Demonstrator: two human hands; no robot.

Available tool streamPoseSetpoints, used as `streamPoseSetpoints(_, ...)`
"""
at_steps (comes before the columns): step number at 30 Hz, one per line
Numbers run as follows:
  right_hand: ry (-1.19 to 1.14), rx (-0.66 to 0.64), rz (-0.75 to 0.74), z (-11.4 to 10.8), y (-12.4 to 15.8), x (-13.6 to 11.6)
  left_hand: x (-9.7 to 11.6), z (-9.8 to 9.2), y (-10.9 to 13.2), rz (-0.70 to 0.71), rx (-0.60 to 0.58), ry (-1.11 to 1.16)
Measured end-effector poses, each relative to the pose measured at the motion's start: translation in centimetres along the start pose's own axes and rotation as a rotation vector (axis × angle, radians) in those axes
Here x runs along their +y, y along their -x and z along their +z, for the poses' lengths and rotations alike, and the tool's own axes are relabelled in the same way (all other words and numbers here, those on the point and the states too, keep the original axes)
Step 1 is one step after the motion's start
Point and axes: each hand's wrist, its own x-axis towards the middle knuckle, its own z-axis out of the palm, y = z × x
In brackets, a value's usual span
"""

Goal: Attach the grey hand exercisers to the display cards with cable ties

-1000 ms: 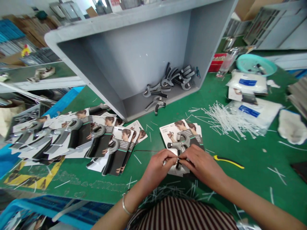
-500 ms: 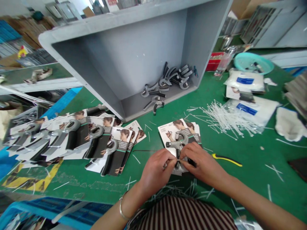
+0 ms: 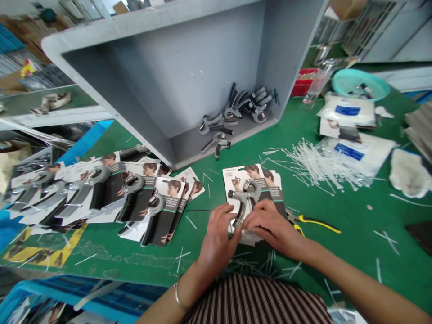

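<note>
Right now you're working with your left hand (image 3: 218, 238) and right hand (image 3: 273, 225) close together, both clamped on the lower end of a grip trainer (image 3: 243, 198). The trainer is lying on a backing card (image 3: 236, 177), its spring and grey head showing above your fingers, and the card is resting on a small stack of cards on the green bench (image 3: 351, 225). Just beyond your right hand, yellow-handled pliers (image 3: 317, 223) are lying with their tips near your wrist. To your left, packed cards (image 3: 101, 193) are overlapping in a loose spread. Ahead, a grey bin (image 3: 162, 76) is lying on its side, holding loose trainers (image 3: 232, 121) against its lower wall. To your right, white cable ties (image 3: 320, 164) are heaped beside white bags (image 3: 347, 110), and a teal basin (image 3: 359, 85) is sitting further back. A bangle (image 3: 177, 297) is circling your left wrist.
</note>
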Motion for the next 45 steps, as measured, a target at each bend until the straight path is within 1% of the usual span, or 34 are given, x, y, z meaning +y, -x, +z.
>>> streamPoseSetpoints(3,0.024,-0.025,0.015,-0.1,-0.2,0.6,-1.4,-0.4,0.0,0.027,-0.003,0.011)
streamPoseSetpoints(5,0.045,0.006,0.054,-0.7,0.4,0.7,-2.2,-1.2,-0.2,-0.011,-0.043,0.06)
streamPoseSetpoints(7,0.13,0.13,0.174,-1.8,2.4,0.7,-3.0,-2.2,-0.6,-0.112,-0.113,0.142)
streamPoseSetpoints(9,0.297,0.283,0.366,-3.1,5.7,0.9,-3.7,-3.2,-1.1,-0.265,-0.151,0.204)
streamPoseSetpoints(10,0.416,0.314,0.468,-3.6,7.6,1.2,-4.0,-3.5,-1.4,-0.346,-0.151,0.219)
streamPoseSetpoints(12,0.624,0.229,0.596,-4.0,11.2,1.9,-4.3,-3.4,-2.3,-0.473,-0.165,0.237)
streamPoseSetpoints(13,0.706,0.149,0.64,-3.9,12.5,2.2,-4.2,-3.1,-2.9,-0.503,-0.204,0.251)
streamPoseSetpoints(14,0.77,0.091,0.674,-3.7,13.5,2.5,-4.0,-2.6,-3.5,-0.515,-0.262,0.263)
streamPoseSetpoints(16,0.808,0.005,0.714,-3.5,14.1,2.7,-3.2,-1.6,-4.6,-0.504,-0.375,0.257)
streamPoseSetpoints(17,0.78,-0.011,0.727,-3.6,13.9,2.7,-2.7,-1.4,-5.1,-0.496,-0.404,0.235)
streamPoseSetpoints(18,0.719,-0.015,0.748,-4.0,13.7,2.5,-2.3,-1.4,-5.5,-0.49,-0.404,0.208)
streamPoseSetpoints(19,0.618,-0.015,0.786,-4.6,13.4,2.3,-1.9,-1.7,-5.7,-0.486,-0.372,0.185)
streamPoseSetpoints(20,0.473,-0.015,0.84,-5.5,13.2,2.0,-1.6,-2.2,-5.8,-0.485,-0.32,0.174)
streamPoseSetpoints(22,0.084,0.019,0.991,-7.2,13.3,1.1,-1.4,-3.7,-5.5,-0.488,-0.202,0.208)
streamPoseSetpoints(23,-0.141,0.057,1.058,-7.9,13.5,0.6,-1.4,-4.4,-5.3,-0.495,-0.153,0.252)
streamPoseSetpoints(24,-0.339,0.125,1.12,-8.2,13.6,0.2,-1.5,-5.0,-5.1,-0.503,-0.119,0.306)
streamPoseSetpoints(25,-0.499,0.191,1.151,-8.2,13.6,-0.4,-1.5,-5.5,-4.9,-0.51,-0.101,0.362)
streamPoseSetpoints(26,-0.626,0.214,1.147,-7.9,13.3,-1.0,-1.4,-5.7,-4.8,-0.513,-0.093,0.41)
streamPoseSetpoints(27,-0.723,0.212,1.117,-7.3,12.7,-1.6,-1.2,-5.8,-4.8,-0.51,-0.092,0.443)
streamPoseSetpoints(28,-0.798,0.179,1.059,-6.6,11.8,-2.3,-1.0,-5.8,-4.8,-0.505,-0.097,0.456)
streamPoseSetpoints(31,-0.973,0.037,0.883,-5.0,8.2,-4.2,0.3,-5.2,-5.5,-0.478,-0.136,0.433)
streamPoseSetpoints(33,-1.055,-0.08,0.812,-5.1,5.9,-4.9,1.2,-5.0,-5.9,-0.456,-0.177,0.402)
streamPoseSetpoints(35,-1.073,-0.205,0.78,-6.0,4.3,-5.2,1.9,-5.0,-6.1,-0.432,-0.208,0.382)
streamPoseSetpoints(37,-1.048,-0.298,0.797,-7.1,3.3,-5.3,2.1,-5.2,-6.1,-0.404,-0.217,0.371)
streamPoseSetpoints(39,-1.03,-0.348,0.843,-8.0,2.5,-5.3,2.2,-5.3,-6.0,-0.379,-0.213,0.365)
streamPoseSetpoints(42,-1.023,-0.389,0.91,-8.6,1.5,-5.2,2.3,-5.5,-6.1,-0.364,-0.226,0.341)
streamPoseSetpoints(45,-1.015,-0.396,0.973,-9.0,0.5,-5.3,2.5,-5.5,-6.3,-0.364,-0.258,0.328)
